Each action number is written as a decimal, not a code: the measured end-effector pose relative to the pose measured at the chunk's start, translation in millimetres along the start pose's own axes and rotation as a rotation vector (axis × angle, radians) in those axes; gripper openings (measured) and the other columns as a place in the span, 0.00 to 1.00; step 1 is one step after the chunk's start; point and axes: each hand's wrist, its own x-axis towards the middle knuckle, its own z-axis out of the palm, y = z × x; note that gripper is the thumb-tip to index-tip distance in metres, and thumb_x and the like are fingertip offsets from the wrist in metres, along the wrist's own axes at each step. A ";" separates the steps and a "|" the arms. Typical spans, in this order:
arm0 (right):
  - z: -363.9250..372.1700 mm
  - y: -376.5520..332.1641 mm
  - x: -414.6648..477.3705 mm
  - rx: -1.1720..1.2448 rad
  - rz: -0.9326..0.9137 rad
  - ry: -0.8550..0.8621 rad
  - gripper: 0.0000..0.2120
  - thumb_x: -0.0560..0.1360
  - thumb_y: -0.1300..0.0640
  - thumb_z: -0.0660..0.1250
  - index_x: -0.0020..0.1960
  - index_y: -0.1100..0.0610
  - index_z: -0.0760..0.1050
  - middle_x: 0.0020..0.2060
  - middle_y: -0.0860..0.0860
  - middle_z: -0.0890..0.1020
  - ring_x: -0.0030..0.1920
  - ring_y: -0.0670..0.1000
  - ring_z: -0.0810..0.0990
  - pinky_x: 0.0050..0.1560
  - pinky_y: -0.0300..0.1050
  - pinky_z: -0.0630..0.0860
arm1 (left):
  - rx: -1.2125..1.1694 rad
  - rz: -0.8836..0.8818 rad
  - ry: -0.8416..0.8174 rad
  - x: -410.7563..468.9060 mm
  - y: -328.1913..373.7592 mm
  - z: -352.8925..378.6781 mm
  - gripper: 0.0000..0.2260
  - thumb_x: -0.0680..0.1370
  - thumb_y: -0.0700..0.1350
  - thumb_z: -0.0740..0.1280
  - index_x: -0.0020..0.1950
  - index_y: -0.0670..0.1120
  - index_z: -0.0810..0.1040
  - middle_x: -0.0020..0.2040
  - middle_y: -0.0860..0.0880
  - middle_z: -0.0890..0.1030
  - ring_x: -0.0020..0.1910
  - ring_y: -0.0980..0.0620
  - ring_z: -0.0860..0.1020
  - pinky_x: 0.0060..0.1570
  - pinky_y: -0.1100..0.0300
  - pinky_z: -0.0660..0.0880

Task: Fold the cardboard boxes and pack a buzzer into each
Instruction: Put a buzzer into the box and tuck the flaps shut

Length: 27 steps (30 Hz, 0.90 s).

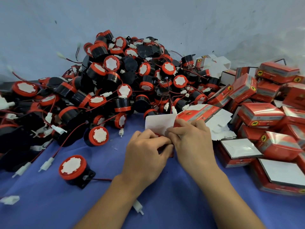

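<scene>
Bare forearms reach in over a blue table cloth (pixel 102 200), where a loose white plug connector (pixel 138 207) lies just beside the left arm. Both hands meet on a small red-and-white cardboard box (pixel 160 123) at mid-table: the left hand (pixel 145 152) curls its fingers round the box's red lower part, while the right hand (pixel 189 142) pinches the edge of the raised white flap between thumb and fingertips. To the left, well apart from the hands, a single red-capped black buzzer (pixel 73 169) lies on the cloth, its red wire trailing toward the left wrist. Just behind the hands lies a stack of unfolded box blanks (pixel 200 113), printed side up. Folded red boxes (pixel 264 114) are heaped along the right, some with white undersides showing. Farther back, a tangled heap of buzzers (pixel 123 76) with red wires and white connectors rises against a pale grey wall (pixel 148 17).
</scene>
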 end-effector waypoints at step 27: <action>-8.1 -0.4 -13.6 0.840 0.425 0.093 0.32 0.70 0.64 0.76 0.69 0.43 0.73 0.51 0.38 0.83 0.43 0.40 0.86 0.44 0.33 0.79 | 0.171 -0.048 -0.240 9.2 21.6 -5.7 0.09 0.76 0.51 0.67 0.41 0.52 0.85 0.36 0.56 0.82 0.47 0.54 0.70 0.44 0.57 0.58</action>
